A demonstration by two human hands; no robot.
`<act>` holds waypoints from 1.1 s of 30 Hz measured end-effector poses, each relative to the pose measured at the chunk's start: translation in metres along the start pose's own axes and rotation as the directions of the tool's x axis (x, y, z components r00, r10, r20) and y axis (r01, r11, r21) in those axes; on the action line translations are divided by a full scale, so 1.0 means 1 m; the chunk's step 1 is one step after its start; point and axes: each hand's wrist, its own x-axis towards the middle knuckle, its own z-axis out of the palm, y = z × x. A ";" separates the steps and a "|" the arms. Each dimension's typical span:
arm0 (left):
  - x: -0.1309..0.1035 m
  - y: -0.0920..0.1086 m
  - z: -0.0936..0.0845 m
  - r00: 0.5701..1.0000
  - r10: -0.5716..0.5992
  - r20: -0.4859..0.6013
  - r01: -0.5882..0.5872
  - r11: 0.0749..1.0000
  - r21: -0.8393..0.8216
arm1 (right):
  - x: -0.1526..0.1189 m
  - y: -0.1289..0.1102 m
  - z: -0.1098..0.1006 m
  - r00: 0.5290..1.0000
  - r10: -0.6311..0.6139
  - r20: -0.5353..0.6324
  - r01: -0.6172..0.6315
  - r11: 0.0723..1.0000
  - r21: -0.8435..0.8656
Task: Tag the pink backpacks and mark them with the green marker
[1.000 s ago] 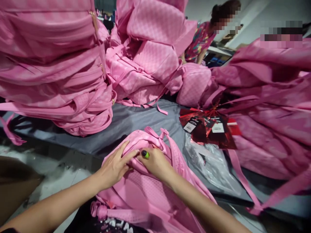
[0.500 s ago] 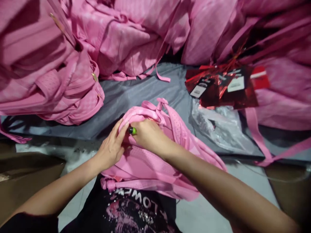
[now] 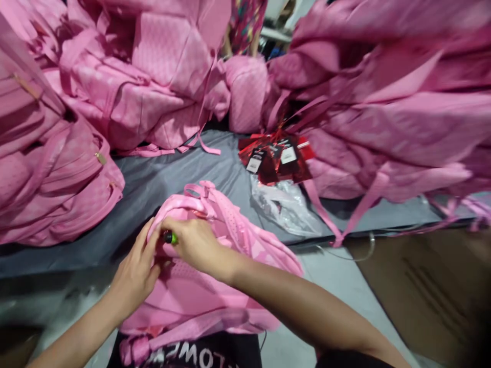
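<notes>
A pink backpack (image 3: 215, 301) lies at the table's near edge, against my black shirt. My left hand (image 3: 138, 263) is closed on the upper left edge of this backpack, pinching its fabric. Close beside it, my right hand (image 3: 192, 243) is wrapped round a small tool with a black and green end (image 3: 170, 237), its knuckles over the backpack. The rest of the tool is hidden in my fist.
Pink backpacks are heaped at the left (image 3: 49, 168), back (image 3: 161, 66) and right (image 3: 414, 117). Red and black tags (image 3: 276, 157) lie above a clear plastic bag (image 3: 286, 207) on the grey cloth (image 3: 153, 179). Behind stands a person (image 3: 247, 25). Cardboard (image 3: 418, 286) is at the lower right.
The view has swung to the right, so the heaps, tags and backpack sit further left. More of the right heap and a person behind now show. Both hands keep their grips.
</notes>
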 end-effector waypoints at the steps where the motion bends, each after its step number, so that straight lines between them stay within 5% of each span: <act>1: -0.001 -0.001 0.002 1.000 -0.006 -0.017 0.006 1.000 0.003 | 0.001 0.004 0.001 1.000 -0.030 0.010 0.029 0.999 0.042; 4: -0.001 -0.004 0.006 0.999 -0.021 -0.040 0.021 1.000 -0.002 | 0.007 0.014 -0.001 0.989 -0.119 0.088 0.118 0.993 0.024; 10: 0.001 -0.009 0.011 0.996 0.003 -0.092 -0.006 0.999 -0.037 | 0.008 0.015 -0.010 0.931 -0.262 0.255 0.334 0.892 -0.305; 15: -0.001 -0.012 0.017 0.994 -0.009 -0.112 0.004 0.999 -0.046 | -0.003 0.006 -0.002 0.948 -0.276 0.162 0.318 0.763 -0.563; 21: -0.001 -0.020 0.023 0.982 0.030 -0.187 -0.030 1.000 0.005 | 0.006 0.015 -0.009 0.923 -0.283 0.260 0.362 0.868 -0.341; 24: -0.003 -0.029 0.028 0.971 0.065 -0.228 -0.052 0.997 0.065 | -0.007 0.033 -0.024 0.898 -0.296 0.325 0.408 0.838 -0.363; 30: -0.015 -0.041 0.053 0.987 -0.042 -0.156 0.045 0.999 0.015 | -0.076 0.088 -0.054 0.915 -0.072 0.396 0.309 0.756 -0.577; 33: -0.012 -0.038 0.058 0.982 -0.081 -0.169 0.075 0.996 -0.045 | -0.076 0.093 -0.048 0.918 -0.021 0.395 0.302 0.682 -0.666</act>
